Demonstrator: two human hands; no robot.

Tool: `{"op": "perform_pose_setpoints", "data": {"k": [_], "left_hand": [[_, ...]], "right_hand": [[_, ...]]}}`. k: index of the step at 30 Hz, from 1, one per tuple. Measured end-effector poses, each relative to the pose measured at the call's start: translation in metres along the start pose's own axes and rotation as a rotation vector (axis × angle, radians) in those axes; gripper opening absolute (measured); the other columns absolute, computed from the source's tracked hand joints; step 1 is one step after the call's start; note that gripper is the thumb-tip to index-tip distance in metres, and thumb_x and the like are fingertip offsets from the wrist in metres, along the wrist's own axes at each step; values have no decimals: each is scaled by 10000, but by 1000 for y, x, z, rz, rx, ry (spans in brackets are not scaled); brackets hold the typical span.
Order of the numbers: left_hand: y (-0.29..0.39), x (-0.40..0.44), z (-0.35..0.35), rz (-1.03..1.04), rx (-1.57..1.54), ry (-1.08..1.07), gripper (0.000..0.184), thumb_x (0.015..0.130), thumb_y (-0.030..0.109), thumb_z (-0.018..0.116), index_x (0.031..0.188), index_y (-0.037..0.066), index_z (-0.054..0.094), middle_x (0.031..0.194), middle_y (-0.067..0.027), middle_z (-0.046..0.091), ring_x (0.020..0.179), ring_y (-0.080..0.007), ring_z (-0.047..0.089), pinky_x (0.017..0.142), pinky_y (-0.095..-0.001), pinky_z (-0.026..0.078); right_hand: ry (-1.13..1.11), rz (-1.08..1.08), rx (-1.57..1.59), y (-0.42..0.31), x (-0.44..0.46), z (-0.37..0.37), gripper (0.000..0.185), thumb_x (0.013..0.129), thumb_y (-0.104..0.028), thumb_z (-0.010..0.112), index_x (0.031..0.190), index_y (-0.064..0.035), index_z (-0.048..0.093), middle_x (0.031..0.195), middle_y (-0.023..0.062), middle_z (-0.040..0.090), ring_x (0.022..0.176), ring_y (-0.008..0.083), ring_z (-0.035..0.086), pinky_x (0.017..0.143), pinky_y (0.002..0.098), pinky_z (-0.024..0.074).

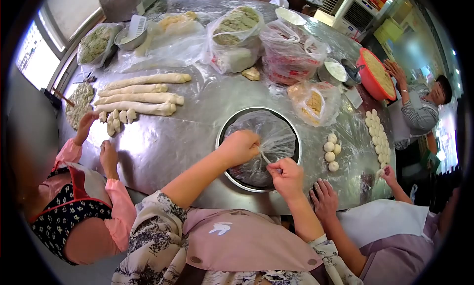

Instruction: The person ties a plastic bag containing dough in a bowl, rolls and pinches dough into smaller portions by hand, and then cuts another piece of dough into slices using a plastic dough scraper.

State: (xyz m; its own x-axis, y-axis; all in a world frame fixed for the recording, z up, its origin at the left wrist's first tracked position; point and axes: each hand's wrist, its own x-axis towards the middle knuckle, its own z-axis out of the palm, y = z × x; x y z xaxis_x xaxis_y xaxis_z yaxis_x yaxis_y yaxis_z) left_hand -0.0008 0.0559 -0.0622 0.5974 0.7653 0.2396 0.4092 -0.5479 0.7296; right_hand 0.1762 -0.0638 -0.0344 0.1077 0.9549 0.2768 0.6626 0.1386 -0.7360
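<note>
Plastic bag (276, 132) in frame-ctr metal pan (245, 187), pinched by L hand (240, 147) & R hand (288, 177), may rip if yanked.

Across the surface (197, 124) we see four long dough rolls (138, 99) to our left, small dough pieces (116, 123) just beside them. Farther back stand two bulging plastic bags (234, 58); rightward, a red basin (368, 86) sits near pale dough rounds (377, 137).
</note>
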Motion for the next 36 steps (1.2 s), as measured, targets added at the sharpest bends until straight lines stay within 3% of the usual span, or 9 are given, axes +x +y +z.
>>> {"op": "perform_pose_setpoints", "data": {"k": [3, 5, 6, 10, 13, 15, 19, 24, 36], "left_hand": [[-5, -12, -5, 25, 30, 184, 140, 765, 126, 684, 890, 65, 703, 840, -119, 658, 852, -325, 631, 751, -417, 508], [2, -26, -22, -75, 137, 252, 359, 798, 146, 704, 1138, 57, 635, 1109, -162, 608, 1056, -345, 563, 899, -421, 462], [4, -34, -27, -99, 199, 330, 433, 811, 158, 705, 1215, 50, 593, 1178, -179, 578, 1122, -362, 530, 952, -435, 438], [-39, -81, -8, -440, 43, 471, 691, 871, 167, 690, 1455, 11, 355, 1421, -225, 426, 1325, -367, 411, 1106, -443, 338], [-64, -109, 19, -691, -672, 470, 760, 899, 171, 678, 1510, 9, 256, 1494, -205, 373, 1392, -310, 357, 1151, -420, 287], [-57, -116, 24, -587, -1016, 348, 766, 911, 130, 655, 1528, 10, 217, 1507, -171, 364, 1406, -262, 335, 1158, -394, 279], [-42, -117, 25, -522, -1225, 290, 722, 860, 11, 529, 1522, 5, 242, 1479, -117, 400, 1363, -230, 400, 1150, -354, 286], [-42, -118, 31, -710, -1344, 234, 574, 823, -19, 518, 1391, -1, 440, 1334, -108, 552, 1249, -224, 502, 1102, -332, 333], [-20, -98, 7, -1042, -1098, 110, 487, 833, -14, 497, 1319, 12, 504, 1219, -86, 610, 1124, -207, 550, 992, -315, 413]], "right_hand": [[55, 15, -22, 8, -5, -14, 212, 749, -50, 780, 934, -51, 678, 846, 100, 620, 733, 245, 613, 645, 332, 506], [198, -18, -34, 24, -13, -26, 290, 750, -47, 776, 1016, -45, 659, 941, 110, 620, 821, 247, 620, 704, 327, 517], [193, 48, -110, 41, -21, -34, 484, 764, -50, 768, 1209, -46, 580, 1068, 115, 599, 927, 238, 608, 783, 330, 518], [200, 502, 475, 107, -55, -25, 667, 834, -29, 710, 1426, -80, 406, 1247, 88, 587, 1048, 194, 598, 850, 346, 520], [-114, 843, 903, 91, -56, -24, 676, 819, -22, 698, 1427, -80, 410, 1251, 104, 580, 1037, 226, 610, 869, 353, 526], [-205, 951, 1137, 74, -51, -17, 667, 822, 17, 650, 1430, -107, 406, 1238, 70, 592, 1045, 216, 618, 859, 383, 548], [-185, 1063, 1127, 74, -45, -7, 426, 798, 62, 588, 1217, -16, 567, 1092, 103, 647, 946, 232, 652, 849, 394, 563], [-196, 1193, 1116, 71, -34, -5, 303, 767, 66, 567, 1066, 45, 617, 972, 126, 660, 856, 253, 668, 824, 419, 583], [-165, 1175, 1211, 64, -27, -2, 300, 734, 67, 541, 1024, 79, 617, 974, 162, 657, 847, 305, 667, 787, 454, 577]]}}
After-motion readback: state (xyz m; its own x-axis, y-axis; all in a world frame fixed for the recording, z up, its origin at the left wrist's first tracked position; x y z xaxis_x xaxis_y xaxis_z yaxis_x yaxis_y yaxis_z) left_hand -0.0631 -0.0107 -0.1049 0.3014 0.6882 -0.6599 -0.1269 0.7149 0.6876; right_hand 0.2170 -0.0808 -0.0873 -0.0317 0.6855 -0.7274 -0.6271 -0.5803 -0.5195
